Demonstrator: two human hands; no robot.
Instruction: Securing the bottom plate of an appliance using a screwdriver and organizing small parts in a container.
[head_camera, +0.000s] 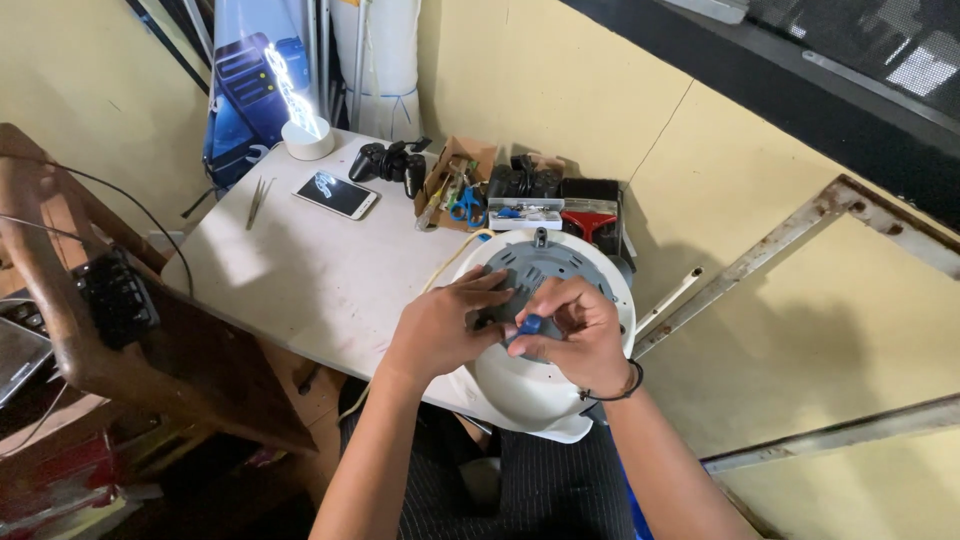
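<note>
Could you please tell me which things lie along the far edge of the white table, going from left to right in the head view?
Thin metal tweezers → round white lamp base → smartphone with a white frame → black game controller → small open cardboard box with blue-handled scissors → black case with a red handle.

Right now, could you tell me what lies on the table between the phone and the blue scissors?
In the head view, a black game controller lies between phone and scissors.

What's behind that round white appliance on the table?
Behind the round white appliance sit a black box with a red-handled tool, a flat case and blue scissors. Their lower parts are hidden.
</note>
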